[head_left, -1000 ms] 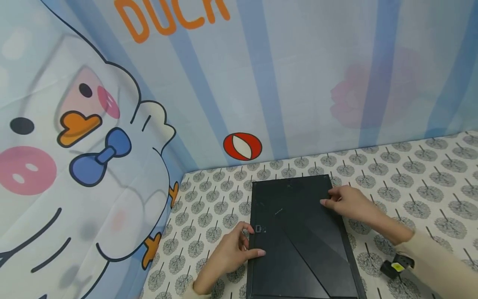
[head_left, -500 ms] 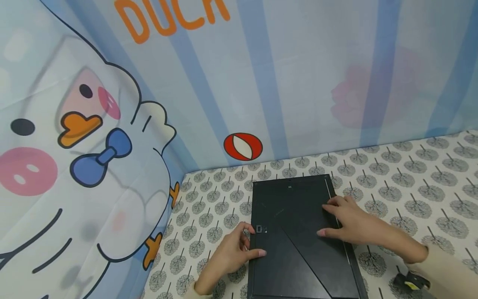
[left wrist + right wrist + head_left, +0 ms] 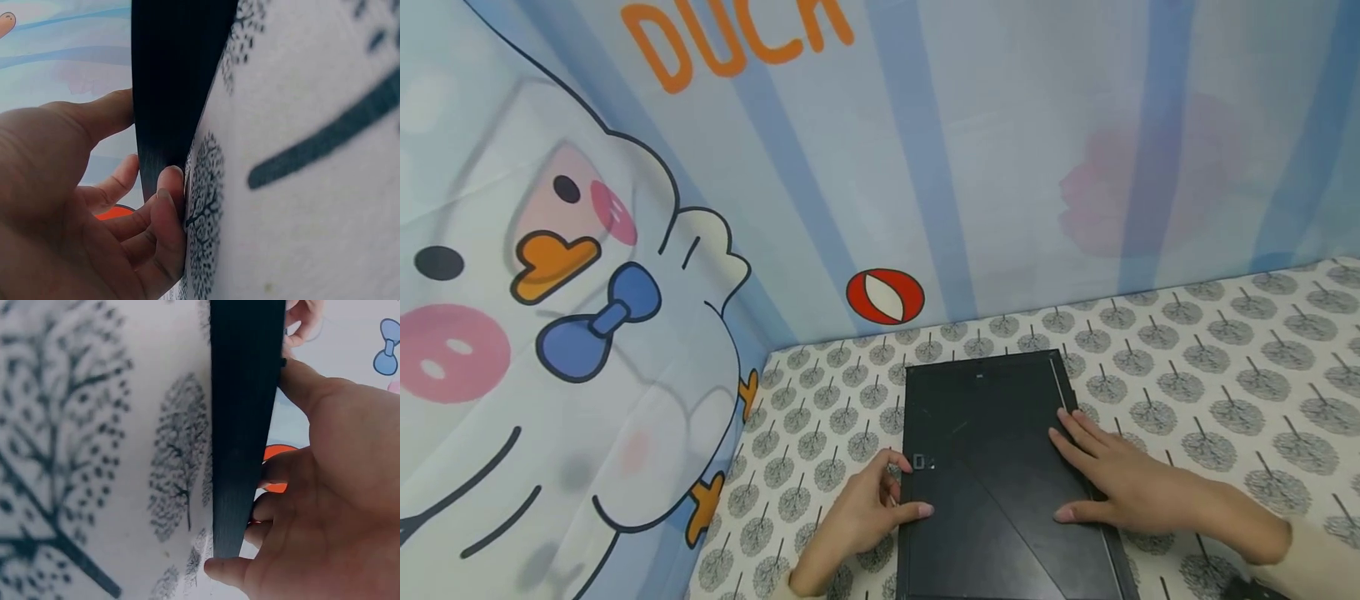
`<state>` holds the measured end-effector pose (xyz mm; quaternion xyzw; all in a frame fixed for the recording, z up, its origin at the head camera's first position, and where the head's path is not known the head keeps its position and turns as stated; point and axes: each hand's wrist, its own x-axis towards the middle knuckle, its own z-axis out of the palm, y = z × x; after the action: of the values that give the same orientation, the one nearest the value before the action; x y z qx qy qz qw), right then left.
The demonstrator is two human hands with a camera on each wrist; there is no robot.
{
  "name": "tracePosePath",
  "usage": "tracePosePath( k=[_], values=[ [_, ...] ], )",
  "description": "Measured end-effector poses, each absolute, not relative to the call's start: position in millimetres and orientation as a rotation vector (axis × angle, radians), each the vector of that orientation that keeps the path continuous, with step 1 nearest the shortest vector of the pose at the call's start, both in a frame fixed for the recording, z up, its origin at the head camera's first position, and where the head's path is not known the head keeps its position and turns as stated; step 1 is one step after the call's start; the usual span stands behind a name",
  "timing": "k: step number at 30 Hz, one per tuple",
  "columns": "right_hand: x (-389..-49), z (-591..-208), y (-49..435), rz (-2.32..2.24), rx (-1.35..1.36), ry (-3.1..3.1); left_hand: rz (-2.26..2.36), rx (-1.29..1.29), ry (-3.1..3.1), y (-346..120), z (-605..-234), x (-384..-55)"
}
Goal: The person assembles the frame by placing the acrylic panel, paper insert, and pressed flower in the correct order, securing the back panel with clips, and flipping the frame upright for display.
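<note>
A black picture frame (image 3: 992, 433) lies back side up on the patterned cloth, with a small metal fitting on its left and a diagonal line across its backing. My left hand (image 3: 868, 504) holds its left edge, thumb on top and curled fingers at the side. In the left wrist view, fingertips (image 3: 169, 187) sit low by the frame's side wall (image 3: 178, 75). My right hand (image 3: 1120, 483) rests on the right edge, fingers extended over the back. One of its fingers (image 3: 228, 569) reaches beside the side wall (image 3: 244, 425) in the right wrist view.
White cloth (image 3: 1232, 383) with grey tree prints covers the surface. Behind it hangs a blue striped fabric backdrop (image 3: 1015, 167) with a printed duck (image 3: 640, 358). A dark device (image 3: 1255, 587) shows by the right sleeve (image 3: 1318, 554).
My right hand has slid down the frame's right edge toward me, its fingers spreading flatter. A pale line along that edge has come into sight. The left hand keeps its place.
</note>
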<state>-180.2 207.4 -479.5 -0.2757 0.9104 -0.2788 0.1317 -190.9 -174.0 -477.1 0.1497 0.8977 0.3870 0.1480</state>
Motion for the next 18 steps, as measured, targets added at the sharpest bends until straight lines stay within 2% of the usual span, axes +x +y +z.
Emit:
tracePosePath(
  k=[9,18],
  values=[
    [-181.4,-476.2,208.8,-0.718,-0.761,2.734,1.111,0.440,2.588,-172.8,-476.7,-190.0],
    [-200.7,-476.0,222.1,-0.638,-0.754,2.811,0.971,0.468,2.675,-171.4,-468.4,-188.5]
  ],
)
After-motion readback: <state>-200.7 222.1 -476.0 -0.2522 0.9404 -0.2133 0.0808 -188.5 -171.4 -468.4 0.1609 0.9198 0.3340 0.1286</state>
